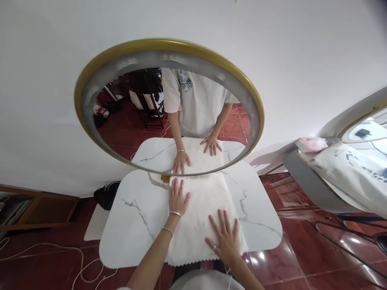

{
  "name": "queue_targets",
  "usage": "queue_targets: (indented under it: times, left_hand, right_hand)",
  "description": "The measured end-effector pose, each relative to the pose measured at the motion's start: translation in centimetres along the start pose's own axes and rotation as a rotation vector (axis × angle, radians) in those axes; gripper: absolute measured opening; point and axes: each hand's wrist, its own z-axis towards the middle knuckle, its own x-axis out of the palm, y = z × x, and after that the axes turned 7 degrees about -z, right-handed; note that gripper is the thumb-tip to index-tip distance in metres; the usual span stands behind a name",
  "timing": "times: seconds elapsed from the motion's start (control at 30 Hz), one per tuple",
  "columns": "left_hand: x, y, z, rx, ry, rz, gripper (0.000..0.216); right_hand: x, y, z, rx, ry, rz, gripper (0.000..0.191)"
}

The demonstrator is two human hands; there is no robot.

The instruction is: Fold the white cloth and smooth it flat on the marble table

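A white cloth [199, 217] with a scalloped edge lies spread over the middle of the marble-patterned table [121, 225]. My left hand [177, 198] rests flat on its far left part, fingers stretched toward the mirror; two bracelets circle that wrist. Nearer to me, my right hand [224, 237] lies on the cloth's right side with fingers spread and a ring on one finger. Neither hand grips anything. The cloth's near edge hangs at the table's front edge.
A round gold-rimmed mirror [172, 121] stands at the table's back, reflecting both hands and the cloth. To the right, a second table [302, 177] carries a white printed cloth or bag [353, 165]. A black bag [107, 195] sits left, and cables [80, 257] trail over the red floor.
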Motion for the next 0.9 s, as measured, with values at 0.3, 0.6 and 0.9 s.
queue_targets:
  times: [0.3,0.6,0.9]
  left_hand:
    - [-4.1,9.5,-0.4,-0.037,0.006,0.052,0.063]
    - [0.7,-0.2,3.1,0.381,0.31,-0.079,0.056]
    - [1.5,-4.2,2.5,0.324,0.342,-0.108,0.066]
  right_hand:
    - [0.2,9.3,3.1,-0.02,0.018,0.042,0.076]
    - [0.6,7.6,1.9,0.082,0.018,-0.031,0.071]
    - [-0.4,7.8,0.6,0.111,0.056,-0.049,0.075]
